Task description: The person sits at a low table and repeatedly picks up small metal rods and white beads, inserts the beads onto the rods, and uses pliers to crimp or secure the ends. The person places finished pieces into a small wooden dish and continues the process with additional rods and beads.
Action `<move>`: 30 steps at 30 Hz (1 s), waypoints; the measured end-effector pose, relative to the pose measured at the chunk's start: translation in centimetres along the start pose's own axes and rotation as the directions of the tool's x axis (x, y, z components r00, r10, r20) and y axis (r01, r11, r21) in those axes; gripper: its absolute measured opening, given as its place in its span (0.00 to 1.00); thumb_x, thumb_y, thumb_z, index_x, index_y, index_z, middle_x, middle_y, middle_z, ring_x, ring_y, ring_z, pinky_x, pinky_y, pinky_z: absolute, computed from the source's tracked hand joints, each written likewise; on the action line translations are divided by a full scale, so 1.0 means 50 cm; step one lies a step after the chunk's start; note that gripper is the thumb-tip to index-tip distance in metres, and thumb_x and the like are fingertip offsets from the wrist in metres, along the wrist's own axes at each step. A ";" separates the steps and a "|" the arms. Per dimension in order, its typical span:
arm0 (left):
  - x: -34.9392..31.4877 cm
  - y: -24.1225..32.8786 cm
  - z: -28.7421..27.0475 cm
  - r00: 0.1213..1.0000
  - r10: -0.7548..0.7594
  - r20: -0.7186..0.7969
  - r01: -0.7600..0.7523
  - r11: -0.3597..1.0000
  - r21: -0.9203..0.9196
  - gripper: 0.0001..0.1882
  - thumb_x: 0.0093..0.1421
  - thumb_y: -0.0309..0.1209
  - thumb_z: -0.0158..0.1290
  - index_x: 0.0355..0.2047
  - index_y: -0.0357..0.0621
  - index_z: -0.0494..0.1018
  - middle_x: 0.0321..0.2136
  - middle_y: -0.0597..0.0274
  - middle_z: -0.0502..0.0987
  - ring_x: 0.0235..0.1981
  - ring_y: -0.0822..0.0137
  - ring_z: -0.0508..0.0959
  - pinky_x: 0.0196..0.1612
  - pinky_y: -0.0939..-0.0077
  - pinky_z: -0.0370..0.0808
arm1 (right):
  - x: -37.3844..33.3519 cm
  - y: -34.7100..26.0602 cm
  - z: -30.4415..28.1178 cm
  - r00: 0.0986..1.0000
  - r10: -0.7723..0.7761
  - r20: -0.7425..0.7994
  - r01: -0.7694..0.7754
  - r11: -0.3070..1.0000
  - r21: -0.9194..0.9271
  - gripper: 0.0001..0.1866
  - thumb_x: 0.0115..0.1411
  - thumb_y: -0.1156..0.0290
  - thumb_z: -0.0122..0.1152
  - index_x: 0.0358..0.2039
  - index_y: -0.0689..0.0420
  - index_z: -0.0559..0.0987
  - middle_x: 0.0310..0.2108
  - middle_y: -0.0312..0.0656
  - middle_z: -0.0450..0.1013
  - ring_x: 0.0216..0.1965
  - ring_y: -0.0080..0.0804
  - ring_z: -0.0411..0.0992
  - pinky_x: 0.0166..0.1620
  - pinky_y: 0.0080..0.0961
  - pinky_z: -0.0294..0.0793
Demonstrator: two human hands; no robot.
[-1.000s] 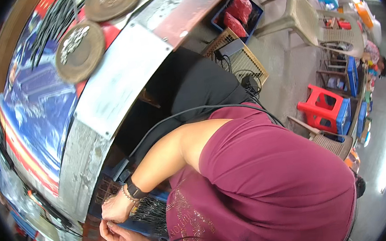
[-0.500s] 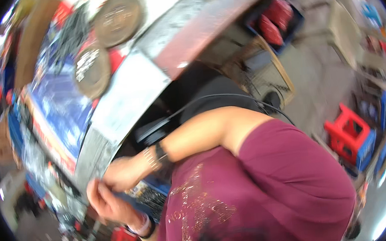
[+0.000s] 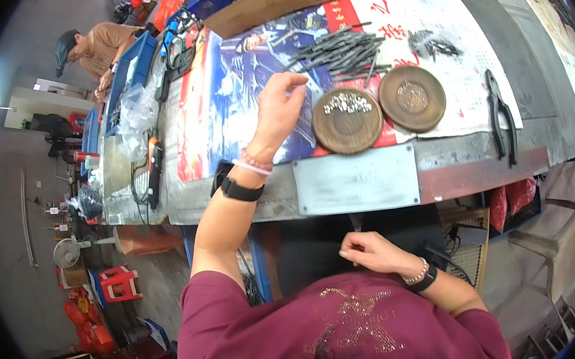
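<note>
My left hand (image 3: 280, 113) reaches over the blue printed sheet (image 3: 232, 108) on the bench. Its fingers are bent, the thumb stands apart from them, and nothing shows between. Just beyond it lies a pile of thin black sticks (image 3: 344, 51). To its right a round brown wooden dish (image 3: 350, 142) holds small whitish pieces (image 3: 349, 102); beside that, a second round brown dish (image 3: 427, 119) has a few tiny pieces in its middle. My right hand (image 3: 376, 252) is held low in front of my body, below the bench edge. Its fingers are curled closed, and whatever they may hold is hidden.
Black-handled pliers (image 3: 501, 117) lie at the bench's right, and a smaller heap of dark pieces (image 3: 434, 44) lies beyond the dishes. A wooden board (image 3: 277, 2) stands at the back. An orange-and-black tool (image 3: 155, 168) is at left. A person (image 3: 105, 48) works far left.
The view has swung round to face the bench squarely. My hands, close together before, are now apart: the left over the bench, the right low in front of my body.
</note>
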State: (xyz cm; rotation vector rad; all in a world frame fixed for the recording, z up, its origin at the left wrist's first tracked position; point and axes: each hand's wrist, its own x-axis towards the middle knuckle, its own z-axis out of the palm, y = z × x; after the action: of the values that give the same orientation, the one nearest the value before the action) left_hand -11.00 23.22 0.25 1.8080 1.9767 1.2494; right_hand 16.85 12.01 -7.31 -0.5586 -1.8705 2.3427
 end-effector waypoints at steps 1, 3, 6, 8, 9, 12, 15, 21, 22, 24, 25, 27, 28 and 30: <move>0.020 -0.019 0.009 1.000 0.001 0.004 -0.001 1.000 0.031 0.07 0.54 0.24 0.53 0.34 0.37 0.76 0.33 0.54 0.77 0.34 0.60 0.76 0.39 0.70 0.73 | -0.003 0.005 -0.005 0.996 0.088 -0.007 -0.088 0.996 0.014 0.10 0.60 0.67 0.58 0.31 0.62 0.74 0.22 0.37 0.72 0.25 0.22 0.69 0.30 0.24 0.69; 0.057 -0.060 0.017 0.999 0.024 0.029 -0.028 0.988 0.149 0.08 0.53 0.24 0.53 0.35 0.38 0.76 0.33 0.53 0.77 0.35 0.59 0.77 0.40 0.69 0.73 | -0.006 0.012 -0.012 0.999 0.050 -0.021 -0.049 0.997 0.068 0.10 0.61 0.67 0.58 0.30 0.61 0.74 0.22 0.36 0.72 0.25 0.21 0.69 0.30 0.23 0.69; 0.098 -0.114 0.018 0.979 0.135 0.155 -0.183 0.916 0.358 0.10 0.53 0.26 0.54 0.37 0.38 0.77 0.33 0.51 0.78 0.36 0.58 0.78 0.42 0.70 0.74 | -0.003 0.016 -0.009 0.999 0.030 -0.042 -0.026 0.994 0.103 0.08 0.61 0.67 0.58 0.31 0.59 0.75 0.22 0.37 0.73 0.25 0.21 0.70 0.31 0.23 0.70; 0.126 -0.143 0.011 0.959 0.026 0.283 -0.132 0.922 0.365 0.11 0.56 0.30 0.54 0.38 0.38 0.77 0.33 0.55 0.79 0.36 0.62 0.78 0.41 0.72 0.73 | 0.003 0.018 -0.010 0.994 -0.091 -0.054 0.091 0.996 0.009 0.11 0.62 0.64 0.56 0.28 0.59 0.74 0.23 0.42 0.74 0.25 0.33 0.72 0.30 0.30 0.70; 0.127 -0.154 0.010 0.955 0.085 0.283 -0.169 0.944 0.284 0.09 0.56 0.29 0.53 0.35 0.37 0.77 0.32 0.52 0.78 0.34 0.57 0.77 0.40 0.68 0.73 | 0.003 0.021 -0.009 0.980 -0.170 -0.101 0.172 0.985 0.005 0.13 0.61 0.62 0.55 0.27 0.59 0.74 0.23 0.45 0.73 0.25 0.40 0.72 0.30 0.35 0.69; 0.149 -0.161 0.012 0.921 0.192 0.338 -0.285 0.924 0.254 0.09 0.60 0.29 0.54 0.36 0.35 0.76 0.30 0.57 0.77 0.33 0.67 0.76 0.41 0.74 0.72 | 0.002 0.031 -0.003 0.974 -0.183 -0.136 0.193 0.979 0.070 0.13 0.59 0.63 0.55 0.26 0.61 0.73 0.25 0.45 0.73 0.30 0.41 0.72 0.34 0.37 0.69; 0.154 -0.151 -0.015 0.911 0.031 0.412 -0.173 0.934 0.313 0.08 0.61 0.28 0.53 0.36 0.34 0.74 0.30 0.60 0.75 0.33 0.69 0.73 0.41 0.77 0.69 | -0.002 0.027 0.012 0.984 -0.135 -0.115 0.145 0.986 0.079 0.12 0.59 0.64 0.54 0.27 0.61 0.74 0.24 0.45 0.73 0.30 0.41 0.72 0.35 0.37 0.69; 0.196 -0.150 -0.024 0.862 0.058 0.504 -0.279 0.884 0.375 0.07 0.60 0.27 0.53 0.35 0.34 0.72 0.29 0.59 0.73 0.31 0.68 0.71 0.39 0.75 0.69 | -0.026 0.024 0.006 0.964 -0.123 -0.235 0.143 0.987 0.071 0.12 0.60 0.65 0.53 0.27 0.62 0.74 0.23 0.45 0.73 0.28 0.39 0.72 0.33 0.35 0.69; 0.199 -0.150 -0.022 0.860 0.062 0.506 -0.288 0.879 0.381 0.07 0.60 0.27 0.53 0.35 0.34 0.72 0.29 0.59 0.73 0.31 0.67 0.71 0.39 0.74 0.69 | -0.033 0.024 0.003 0.961 -0.103 -0.256 0.127 0.989 0.080 0.12 0.59 0.65 0.54 0.27 0.61 0.75 0.22 0.43 0.73 0.27 0.37 0.72 0.32 0.34 0.68; 0.195 -0.146 -0.020 0.859 0.077 0.506 -0.310 0.865 0.394 0.07 0.60 0.27 0.53 0.34 0.34 0.72 0.29 0.57 0.72 0.31 0.65 0.71 0.39 0.73 0.69 | -0.050 0.024 0.001 0.949 -0.096 -0.299 0.129 0.987 0.093 0.12 0.60 0.65 0.53 0.27 0.61 0.75 0.22 0.43 0.72 0.26 0.37 0.72 0.31 0.34 0.68; 0.190 -0.142 -0.019 0.858 0.105 0.503 -0.325 0.869 0.373 0.07 0.60 0.27 0.53 0.34 0.34 0.72 0.28 0.56 0.72 0.31 0.64 0.71 0.39 0.72 0.68 | -0.056 0.023 0.000 0.956 -0.054 -0.288 0.086 0.991 0.099 0.12 0.60 0.65 0.53 0.27 0.61 0.75 0.21 0.43 0.72 0.26 0.37 0.72 0.31 0.34 0.68; 0.175 -0.131 -0.014 0.867 0.168 0.469 -0.386 0.822 0.418 0.06 0.60 0.26 0.53 0.33 0.34 0.70 0.28 0.54 0.72 0.30 0.63 0.72 0.38 0.71 0.69 | -0.067 0.023 -0.002 0.957 -0.045 -0.286 0.071 0.994 0.079 0.13 0.61 0.64 0.53 0.27 0.62 0.73 0.21 0.43 0.72 0.26 0.38 0.72 0.31 0.34 0.68; 0.164 -0.123 -0.015 0.879 0.159 0.450 -0.362 0.837 0.411 0.06 0.60 0.26 0.53 0.33 0.35 0.70 0.28 0.54 0.72 0.30 0.63 0.72 0.38 0.71 0.70 | -0.069 0.022 -0.002 0.963 -0.028 -0.270 0.048 0.997 0.068 0.13 0.61 0.64 0.53 0.28 0.61 0.73 0.22 0.43 0.72 0.26 0.38 0.72 0.31 0.34 0.68; 0.137 -0.102 -0.023 0.907 0.088 0.412 -0.268 0.874 0.405 0.05 0.61 0.24 0.52 0.35 0.35 0.69 0.29 0.54 0.73 0.30 0.63 0.74 0.37 0.72 0.72 | -0.070 0.018 -0.004 0.969 -0.015 -0.247 0.031 0.998 0.062 0.13 0.62 0.63 0.53 0.28 0.61 0.72 0.23 0.44 0.72 0.26 0.38 0.72 0.31 0.34 0.68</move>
State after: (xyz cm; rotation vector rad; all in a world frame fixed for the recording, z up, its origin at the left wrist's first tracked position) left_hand -17.10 29.27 0.20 2.2828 2.0100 0.4141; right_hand 20.31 10.92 -7.42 -0.7762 -1.6767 2.1937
